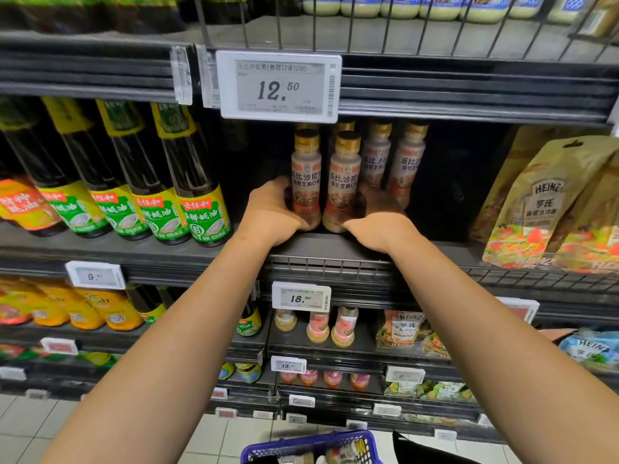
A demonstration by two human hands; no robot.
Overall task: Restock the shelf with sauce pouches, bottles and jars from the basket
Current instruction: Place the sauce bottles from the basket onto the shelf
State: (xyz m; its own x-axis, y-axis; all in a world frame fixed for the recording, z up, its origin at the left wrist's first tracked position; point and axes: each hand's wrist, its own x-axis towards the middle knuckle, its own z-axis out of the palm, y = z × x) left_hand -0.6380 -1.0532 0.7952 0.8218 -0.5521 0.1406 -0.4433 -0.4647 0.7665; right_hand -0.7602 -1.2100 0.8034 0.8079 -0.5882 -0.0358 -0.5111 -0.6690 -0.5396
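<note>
Two sesame dressing bottles with gold caps stand side by side at the front of the middle shelf [335, 249]. My left hand [273, 212] grips the left bottle [305, 169] low on its body. My right hand [378, 219] wraps around the base of the right bottle [345, 175]. Several more of the same bottles [392, 155] stand behind them. The blue basket [311, 447] sits at the bottom edge of the view, with goods inside it.
Dark oyster sauce bottles [147, 182] fill the shelf to the left. Heinz pouches [542, 202] stand to the right behind a dark gap. A price tag [279, 87] hangs just above the bottles. Lower shelves hold more bottles and pouches.
</note>
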